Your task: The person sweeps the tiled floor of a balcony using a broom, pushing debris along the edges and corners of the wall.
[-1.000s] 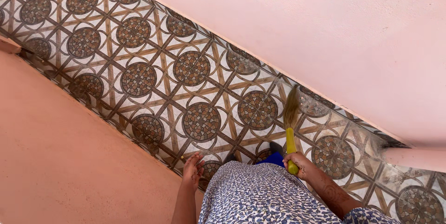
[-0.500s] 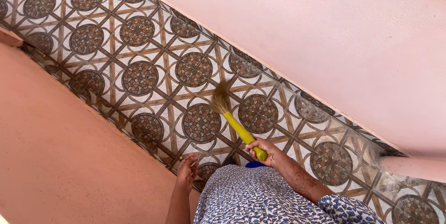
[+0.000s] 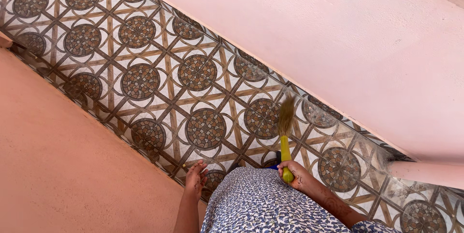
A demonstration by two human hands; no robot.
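A short broom (image 3: pixel 285 136) with a yellow handle is gripped by the right hand (image 3: pixel 294 175), the fingers being wrapped fully around the lower end of the handle. The broom is held nearly upright in the view, its straw-coloured bristles blurred and pointed away from the body, over the tiled floor (image 3: pixel 145 59) close to the foot of the pink wall (image 3: pixel 338 44) on the right.

The left hand (image 3: pixel 195 181) is seen loosely open, fingers spread and slightly curled — nothing is held in it. It is hung beside the body, just above the edge where the floor meets the salmon-coloured wall (image 3: pixel 63 165) on the left.

The floor is laid as a narrow strip between the two walls and is patterned with brown circular medallions set in a lattice of tan and dark bands on a pale ground. A blue and white patterned garment (image 3: pixel 261 204) is worn by the person and fills the lower middle of the view; a small patch of blue is shown just above it, beside the broom handle. A pale pipe (image 3: pixel 425 172) is seen jutting from the right edge, low against the pink wall.
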